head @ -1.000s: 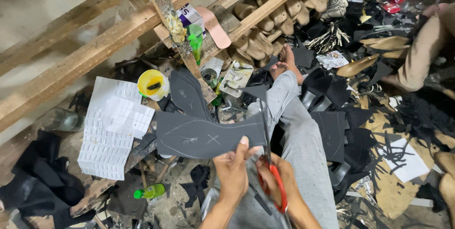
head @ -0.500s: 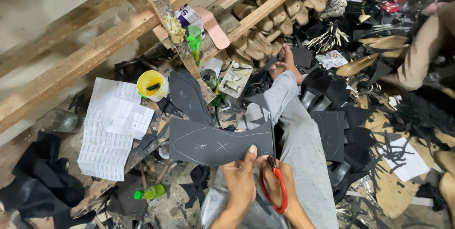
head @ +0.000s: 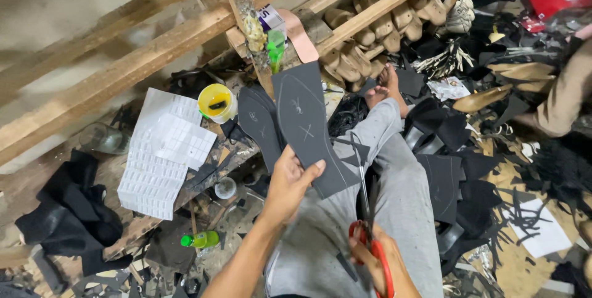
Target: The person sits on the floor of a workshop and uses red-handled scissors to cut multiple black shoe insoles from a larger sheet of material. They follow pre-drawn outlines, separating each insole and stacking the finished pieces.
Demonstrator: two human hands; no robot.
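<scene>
Seen from above, a person sits on a cluttered workshop floor, one grey-trousered leg point(head: 394, 168) stretched out. The left hand point(head: 287, 187) grips the lower edge of a dark sole-shaped sheet point(head: 308, 125), thumb on top, holding it upright over the lap. The right hand point(head: 376, 261) is closed through the red handles of scissors point(head: 367, 211), whose blades point up to the sheet's right edge. To the left, white paper sheets point(head: 160, 150) and a yellow cup point(head: 216, 102) lie on a low wooden board point(head: 123, 224).
</scene>
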